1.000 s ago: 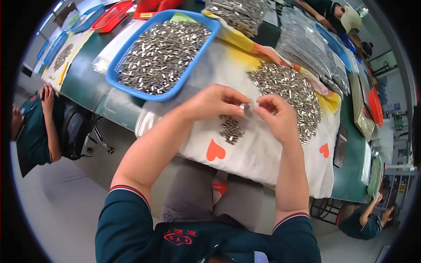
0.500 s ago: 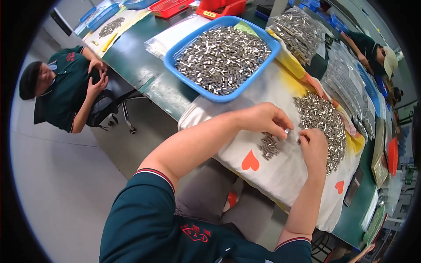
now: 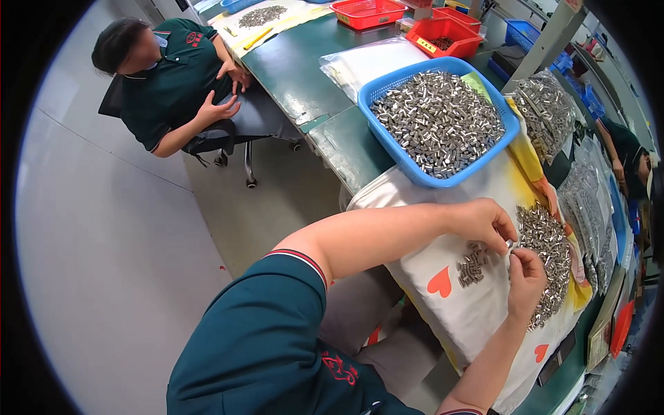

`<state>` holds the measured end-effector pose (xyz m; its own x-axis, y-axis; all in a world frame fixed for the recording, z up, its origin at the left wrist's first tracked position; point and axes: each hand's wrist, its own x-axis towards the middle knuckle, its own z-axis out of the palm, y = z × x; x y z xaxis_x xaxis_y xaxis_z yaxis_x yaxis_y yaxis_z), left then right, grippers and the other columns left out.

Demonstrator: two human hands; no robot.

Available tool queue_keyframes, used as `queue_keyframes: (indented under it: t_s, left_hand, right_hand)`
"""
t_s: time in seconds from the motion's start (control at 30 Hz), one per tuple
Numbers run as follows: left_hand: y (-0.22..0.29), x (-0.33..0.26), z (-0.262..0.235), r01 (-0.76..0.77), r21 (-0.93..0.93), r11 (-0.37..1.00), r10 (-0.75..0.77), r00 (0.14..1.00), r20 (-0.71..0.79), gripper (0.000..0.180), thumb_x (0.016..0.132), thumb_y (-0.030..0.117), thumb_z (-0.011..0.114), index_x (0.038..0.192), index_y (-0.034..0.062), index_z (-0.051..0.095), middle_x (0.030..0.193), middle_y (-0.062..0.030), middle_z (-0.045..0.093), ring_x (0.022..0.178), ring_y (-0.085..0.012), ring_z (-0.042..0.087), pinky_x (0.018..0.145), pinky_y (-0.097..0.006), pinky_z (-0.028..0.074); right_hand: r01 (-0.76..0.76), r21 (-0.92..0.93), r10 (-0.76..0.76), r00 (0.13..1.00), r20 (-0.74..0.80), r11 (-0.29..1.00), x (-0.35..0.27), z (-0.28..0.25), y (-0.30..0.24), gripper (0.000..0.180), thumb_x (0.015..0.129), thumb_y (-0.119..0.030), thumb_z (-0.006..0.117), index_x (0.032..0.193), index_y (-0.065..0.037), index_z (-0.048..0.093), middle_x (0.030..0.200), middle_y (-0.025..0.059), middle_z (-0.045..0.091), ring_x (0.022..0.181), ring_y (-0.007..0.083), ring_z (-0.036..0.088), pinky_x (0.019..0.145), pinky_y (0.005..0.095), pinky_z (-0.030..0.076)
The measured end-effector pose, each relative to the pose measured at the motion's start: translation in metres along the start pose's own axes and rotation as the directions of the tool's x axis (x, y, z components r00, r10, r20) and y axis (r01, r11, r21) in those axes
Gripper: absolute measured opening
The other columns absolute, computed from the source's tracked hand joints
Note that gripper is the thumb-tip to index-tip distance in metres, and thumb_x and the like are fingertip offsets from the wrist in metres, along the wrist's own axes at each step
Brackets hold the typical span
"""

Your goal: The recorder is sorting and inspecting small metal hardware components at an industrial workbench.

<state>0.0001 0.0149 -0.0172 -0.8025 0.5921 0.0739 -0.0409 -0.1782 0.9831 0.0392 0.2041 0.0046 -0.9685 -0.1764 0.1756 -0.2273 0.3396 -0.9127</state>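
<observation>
My left hand [image 3: 485,223] is closed in a pinch on a small shiny metal cylinder [image 3: 511,243]. Fingertips of my right hand [image 3: 527,280] press together right beside it, nearly touching the left; whatever lies between them is too small to tell. Under my left hand, a small heap of short grey metal cylinders [image 3: 472,265] rests on the white cloth [image 3: 425,259] with red hearts. A larger pile of shiny cylinders [image 3: 553,259] spreads just beyond my right hand. Behind my hands stands a blue plastic basket [image 3: 446,181] full of the same kind of pieces.
Clear bags of metal parts [image 3: 543,104] lie on the green table [image 3: 297,66] at the right. Red trays [image 3: 366,14] and a flat plastic bag [image 3: 380,61] are at the back. Another person [image 3: 169,83] sits at the left; one more [image 3: 622,152] is at the far right.
My view has swung left, so the scene sits further right and lower. My hands have come closer together. The seated person's hands have moved apart.
</observation>
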Motion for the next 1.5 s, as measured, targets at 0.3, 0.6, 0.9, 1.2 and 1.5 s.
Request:
queue_keyframes:
  t_s: [0.3, 0.6, 0.9, 1.2, 1.5]
  left_hand:
    - [0.003, 0.001, 0.001, -0.01, 0.052, 0.999, 0.011, 1.0, -0.016, 0.031, 0.068, 0.007, 0.069, 0.096, -0.0013, 0.061, 0.083, -0.0061, 0.064, 0.074, -0.0088, 0.058, 0.068, -0.022, 0.048]
    - [0.001, -0.005, 0.0, 0.011, 0.086, 0.996, -0.006, 0.998, -0.06, 0.031, 0.066, 0.007, 0.07, 0.094, -0.0025, 0.061, 0.082, -0.0074, 0.064, 0.071, -0.0101, 0.059, 0.065, -0.022, 0.049]
    - [0.006, -0.01, -0.008, 0.104, 0.096, 0.99, -0.094, 0.99, -0.104, 0.032, 0.071, 0.009, 0.068, 0.099, -0.0023, 0.059, 0.085, -0.0056, 0.062, 0.073, -0.0085, 0.056, 0.065, -0.022, 0.047]
    - [0.001, 0.004, 0.005, 0.163, -0.029, 0.986, -0.165, 0.983, -0.079, 0.031, 0.074, 0.002, 0.063, 0.103, -0.0038, 0.056, 0.087, -0.0071, 0.062, 0.076, -0.0102, 0.058, 0.067, -0.022, 0.048]
    - [0.006, -0.002, 0.003, 0.157, -0.003, 0.988, -0.157, 0.988, -0.016, 0.029, 0.075, 0.002, 0.063, 0.102, -0.004, 0.056, 0.089, -0.0077, 0.061, 0.079, -0.0103, 0.058, 0.069, -0.022, 0.048]
  right_hand:
    - [-0.033, 0.072, 0.035, 0.999, -0.018, 0.997, 0.0, 0.007, -0.001, 0.007, 0.075, 0.004, 0.057, 0.081, 0.0, 0.056, 0.079, 0.0005, 0.054, 0.071, 0.0058, 0.049, 0.064, 0.018, 0.039]
    - [0.237, -0.424, -0.268, 0.963, -0.015, 0.874, -0.006, 0.023, -0.022, 0.009, 0.071, 0.006, 0.057, 0.079, 0.001, 0.056, 0.075, 0.0083, 0.057, 0.068, 0.0175, 0.054, 0.064, 0.026, 0.043]
    - [0.303, -0.426, -0.348, 0.937, -0.031, 0.852, 0.0, 0.028, -0.021, 0.009, 0.071, 0.001, 0.059, 0.079, -0.001, 0.058, 0.078, 0.0105, 0.058, 0.07, 0.0242, 0.056, 0.063, 0.0308, 0.045]
    - [0.23, -0.392, -0.299, 0.946, -0.124, 0.891, -0.004, 0.017, -0.012, 0.007, 0.071, -0.002, 0.059, 0.078, -0.002, 0.058, 0.074, 0.009, 0.058, 0.067, 0.0229, 0.056, 0.06, 0.0298, 0.045]
    - [-0.039, -0.092, 0.039, 0.999, -0.002, 0.995, -0.002, 0.004, -0.015, 0.008, 0.072, -0.003, 0.059, 0.081, -0.001, 0.06, 0.075, 0.0068, 0.061, 0.065, 0.0136, 0.057, 0.059, 0.0243, 0.044]
